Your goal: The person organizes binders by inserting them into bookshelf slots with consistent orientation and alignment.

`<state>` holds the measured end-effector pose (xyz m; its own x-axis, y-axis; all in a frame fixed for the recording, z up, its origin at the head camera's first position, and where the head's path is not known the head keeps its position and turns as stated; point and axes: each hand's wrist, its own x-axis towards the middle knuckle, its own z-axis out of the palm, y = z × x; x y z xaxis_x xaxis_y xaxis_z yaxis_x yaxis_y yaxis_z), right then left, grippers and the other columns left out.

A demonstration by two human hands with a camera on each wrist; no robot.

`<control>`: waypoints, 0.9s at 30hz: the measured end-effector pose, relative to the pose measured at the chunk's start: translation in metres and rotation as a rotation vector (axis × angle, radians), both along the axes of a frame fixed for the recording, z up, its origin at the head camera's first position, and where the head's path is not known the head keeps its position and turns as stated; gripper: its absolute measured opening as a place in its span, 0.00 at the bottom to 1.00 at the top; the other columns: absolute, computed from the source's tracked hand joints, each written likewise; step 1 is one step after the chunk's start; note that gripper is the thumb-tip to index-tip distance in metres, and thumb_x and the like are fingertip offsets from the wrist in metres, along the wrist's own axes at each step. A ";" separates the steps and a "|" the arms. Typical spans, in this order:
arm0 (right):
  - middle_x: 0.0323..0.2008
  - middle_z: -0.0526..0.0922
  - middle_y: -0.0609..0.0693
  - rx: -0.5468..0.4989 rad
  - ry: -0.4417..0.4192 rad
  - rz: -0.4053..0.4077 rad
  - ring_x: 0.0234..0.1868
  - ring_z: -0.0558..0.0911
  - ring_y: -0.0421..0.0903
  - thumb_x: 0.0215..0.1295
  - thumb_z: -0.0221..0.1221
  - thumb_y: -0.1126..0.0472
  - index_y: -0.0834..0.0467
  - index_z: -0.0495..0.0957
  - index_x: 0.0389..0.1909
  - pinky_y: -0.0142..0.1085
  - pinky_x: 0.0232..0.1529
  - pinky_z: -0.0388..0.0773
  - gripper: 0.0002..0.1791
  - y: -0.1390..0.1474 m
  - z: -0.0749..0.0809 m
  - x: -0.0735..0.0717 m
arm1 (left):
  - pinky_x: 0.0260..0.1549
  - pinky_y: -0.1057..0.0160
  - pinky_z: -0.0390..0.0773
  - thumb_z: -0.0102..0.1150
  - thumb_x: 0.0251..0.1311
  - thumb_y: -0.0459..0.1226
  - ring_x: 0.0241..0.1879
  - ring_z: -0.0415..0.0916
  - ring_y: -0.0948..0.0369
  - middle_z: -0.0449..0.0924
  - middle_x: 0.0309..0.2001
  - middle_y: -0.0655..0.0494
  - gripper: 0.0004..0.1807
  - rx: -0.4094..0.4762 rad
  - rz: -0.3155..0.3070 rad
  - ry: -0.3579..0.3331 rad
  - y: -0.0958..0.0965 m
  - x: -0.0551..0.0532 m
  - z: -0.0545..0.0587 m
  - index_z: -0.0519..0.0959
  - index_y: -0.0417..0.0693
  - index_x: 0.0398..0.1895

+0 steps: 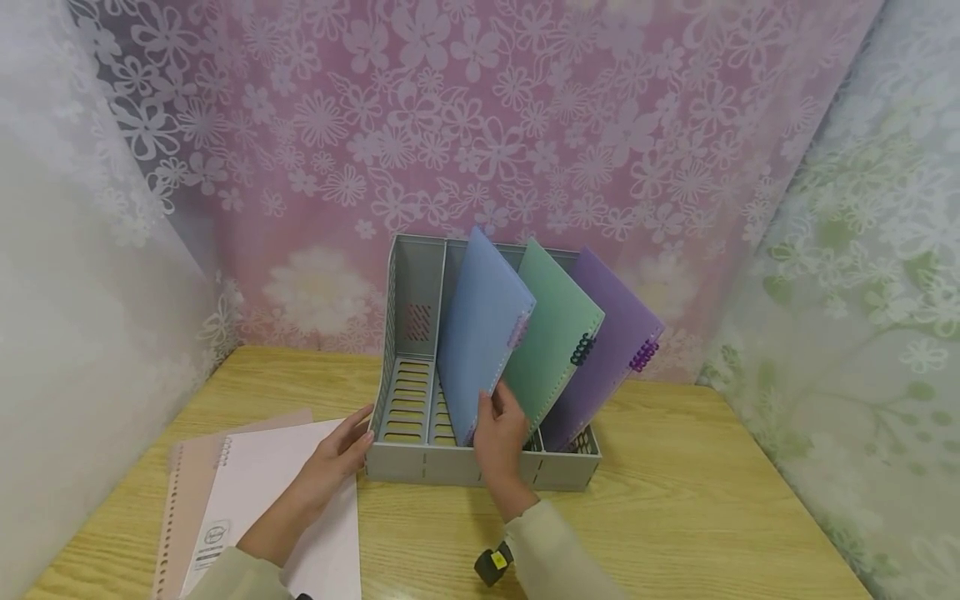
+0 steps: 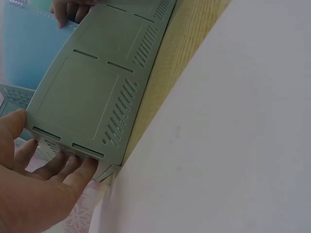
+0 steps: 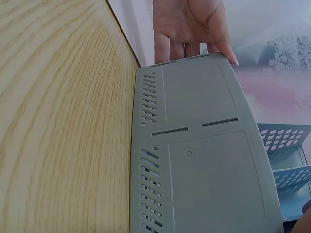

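Observation:
A grey file rack [image 1: 405, 467] with upright compartments stands on the table. My left hand [image 1: 330, 462] holds its front left corner, thumb at the front edge and fingers along the side wall, as the left wrist view [image 2: 39, 189] shows. A blue loose-leaf notebook [image 1: 483, 333] leans in a compartment left of the middle. Low on its ringed edge, my right hand [image 1: 501, 433] pinches it between thumb and fingers, just above the rack's front wall. To the right, a green notebook [image 1: 551, 333] with dark rings and a purple notebook [image 1: 600, 358] with purple rings lean in further compartments.
A pale pink-white notebook [image 1: 262, 492] overlaps a beige-pink one [image 1: 183, 508] on the table, left of the rack. Floral curtains [image 1: 487, 125] hang behind and at both sides. Wood-grained tabletop [image 1: 675, 500] shows at the right. A black wrist device [image 1: 492, 565] sits by the right sleeve.

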<state>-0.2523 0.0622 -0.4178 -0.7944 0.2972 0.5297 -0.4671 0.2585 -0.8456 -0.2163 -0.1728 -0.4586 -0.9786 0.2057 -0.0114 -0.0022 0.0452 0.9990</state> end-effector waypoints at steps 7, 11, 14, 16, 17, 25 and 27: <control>0.52 0.81 0.64 -0.009 -0.031 0.016 0.54 0.80 0.56 0.67 0.54 0.73 0.67 0.78 0.55 0.48 0.51 0.79 0.16 0.002 0.000 0.001 | 0.67 0.45 0.61 0.47 0.74 0.44 0.73 0.51 0.44 0.50 0.75 0.40 0.32 -0.006 0.013 -0.006 0.000 0.000 -0.001 0.50 0.55 0.77; 0.52 0.80 0.65 -0.006 -0.036 0.023 0.55 0.80 0.57 0.68 0.54 0.73 0.67 0.77 0.56 0.47 0.51 0.79 0.17 0.003 0.000 0.001 | 0.66 0.45 0.61 0.46 0.75 0.43 0.72 0.51 0.44 0.50 0.75 0.40 0.32 -0.005 0.019 -0.007 0.001 -0.001 -0.001 0.50 0.55 0.77; 0.53 0.79 0.66 -0.014 -0.039 0.038 0.55 0.79 0.58 0.68 0.55 0.72 0.68 0.76 0.57 0.48 0.52 0.78 0.17 0.004 0.001 0.001 | 0.66 0.45 0.61 0.46 0.75 0.42 0.72 0.51 0.44 0.50 0.74 0.40 0.32 -0.005 0.017 -0.007 0.001 -0.001 -0.001 0.50 0.55 0.77; 0.54 0.79 0.67 -0.032 -0.045 0.055 0.56 0.79 0.59 0.68 0.55 0.71 0.69 0.75 0.57 0.48 0.53 0.78 0.18 0.004 0.002 0.001 | 0.66 0.44 0.61 0.46 0.75 0.42 0.73 0.51 0.44 0.50 0.75 0.40 0.32 -0.004 0.013 -0.007 0.001 -0.001 -0.001 0.50 0.55 0.77; 0.54 0.78 0.67 -0.044 -0.047 0.066 0.57 0.78 0.59 0.68 0.56 0.71 0.69 0.74 0.58 0.49 0.53 0.78 0.18 0.004 0.002 0.001 | 0.66 0.44 0.60 0.46 0.75 0.42 0.73 0.51 0.44 0.50 0.74 0.39 0.32 -0.003 0.013 -0.007 0.001 -0.001 -0.001 0.50 0.54 0.77; 0.58 0.77 0.65 -0.071 -0.087 0.099 0.60 0.76 0.57 0.68 0.57 0.68 0.67 0.72 0.60 0.47 0.57 0.75 0.20 0.008 0.002 0.003 | 0.67 0.44 0.60 0.46 0.74 0.43 0.73 0.50 0.43 0.49 0.75 0.39 0.33 0.015 0.000 0.001 0.000 0.000 0.000 0.49 0.53 0.77; 0.59 0.76 0.64 -0.061 -0.102 0.096 0.61 0.75 0.56 0.69 0.57 0.67 0.67 0.72 0.61 0.47 0.58 0.75 0.21 0.009 0.002 0.004 | 0.67 0.44 0.60 0.47 0.74 0.43 0.73 0.50 0.44 0.50 0.75 0.40 0.33 0.014 0.002 -0.001 0.001 0.000 0.000 0.49 0.53 0.77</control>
